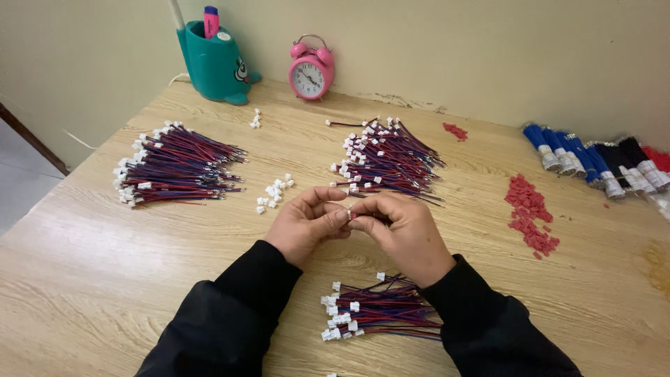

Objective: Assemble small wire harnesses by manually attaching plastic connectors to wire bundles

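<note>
My left hand (308, 223) and my right hand (401, 234) meet fingertip to fingertip above the middle of the wooden table (98, 265). Between them they pinch a small white connector (350, 213) with a bit of red at it; its wire is mostly hidden by my right hand. Just below my wrists lies a small bundle of red-and-blue wires with white plugs (373, 313). A bigger pile of the same wires (387, 157) lies right behind my hands. A third pile (174, 167) sits to the left. Loose white connectors (275, 193) lie beside my left hand.
A teal pen holder (215, 64) and a pink alarm clock (310, 70) stand against the wall. Small red pieces (530, 213) are heaped at the right, a few more (455, 130) further back. Blue, black and red wire bundles (593, 160) lie at the far right edge.
</note>
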